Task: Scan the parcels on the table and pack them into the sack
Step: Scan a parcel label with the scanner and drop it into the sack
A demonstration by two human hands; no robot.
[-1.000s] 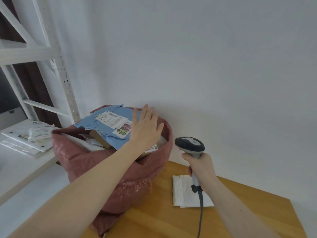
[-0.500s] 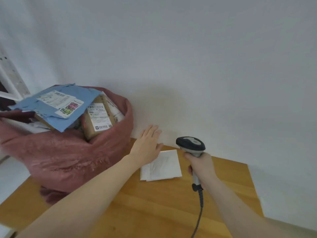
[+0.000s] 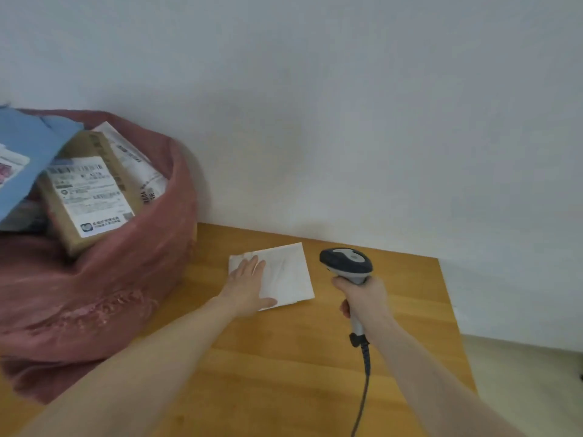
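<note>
Parcel, white and flat, lies on the table near the wall, its upper face showing no label. Left hand rests flat on its left part, fingers straight. Right hand, just right of it, grips the scanner by the handle. The red sack stands to the left, holding a blue mailer, a white bag and a brown box whose label is too blurred to read.

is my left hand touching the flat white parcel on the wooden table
Touching. The head view shows the left hand lying flat on the flat white parcel, fingers overlapping its left part.
</note>
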